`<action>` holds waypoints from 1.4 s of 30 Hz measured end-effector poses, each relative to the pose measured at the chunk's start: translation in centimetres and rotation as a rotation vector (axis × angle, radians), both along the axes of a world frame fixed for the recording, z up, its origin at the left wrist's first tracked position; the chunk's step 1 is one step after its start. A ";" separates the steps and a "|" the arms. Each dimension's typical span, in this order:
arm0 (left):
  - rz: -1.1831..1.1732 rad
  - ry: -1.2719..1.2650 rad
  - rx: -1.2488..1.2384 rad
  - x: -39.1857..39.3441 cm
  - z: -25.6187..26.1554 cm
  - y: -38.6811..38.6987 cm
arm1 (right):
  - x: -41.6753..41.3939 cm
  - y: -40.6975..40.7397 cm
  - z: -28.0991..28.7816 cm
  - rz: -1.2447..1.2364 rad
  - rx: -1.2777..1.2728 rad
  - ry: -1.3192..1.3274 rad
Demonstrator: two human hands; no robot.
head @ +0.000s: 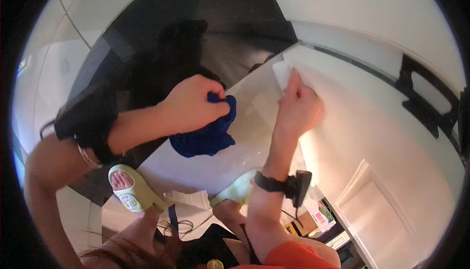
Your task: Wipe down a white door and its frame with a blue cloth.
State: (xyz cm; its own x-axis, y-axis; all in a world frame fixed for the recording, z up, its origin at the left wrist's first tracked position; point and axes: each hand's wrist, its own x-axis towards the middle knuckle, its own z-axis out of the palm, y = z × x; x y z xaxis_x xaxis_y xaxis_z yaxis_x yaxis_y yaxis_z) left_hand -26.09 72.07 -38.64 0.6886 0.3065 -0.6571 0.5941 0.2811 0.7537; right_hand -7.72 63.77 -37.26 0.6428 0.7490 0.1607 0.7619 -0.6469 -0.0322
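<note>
My left hand (198, 103) grips a crumpled dark blue cloth (203, 138) by its upper edge, and the rest of the cloth hangs in folds beneath the fingers. To its right, my right hand (301, 103) has its fingers curled around the lower end of a small white piece (281, 73), perhaps paper or plastic; its kind cannot be told. That hand is beside a large pale panel (367, 122). The two hands are apart. Black straps are on both forearms, and the right one bears a small black device (299, 188).
A glossy black surface (235, 8) reflects dark shapes at the top. Below are my light green slippers (137, 192), a white crumpled piece (189, 198) and a thin cable (187, 228) on the floor. A black handle-like fitting (427, 96) is at right; shelves with boxes (317, 214) stand lower right.
</note>
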 end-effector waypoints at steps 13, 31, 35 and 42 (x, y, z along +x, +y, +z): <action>0.220 0.063 -0.183 0.3 0.9 -0.9 | -0.2 0.0 -2.3 0.148 0.111 -0.154; 0.198 0.064 -0.131 -0.5 1.8 -0.8 | 0.1 -1.2 -3.0 0.124 0.161 -0.057; 0.176 0.022 -0.093 -0.6 1.6 -1.0 | 0.1 -1.3 -3.1 0.108 0.181 0.013; 0.159 0.005 -0.072 -0.3 1.9 -0.9 | 0.4 -1.2 -2.9 0.129 0.183 -0.009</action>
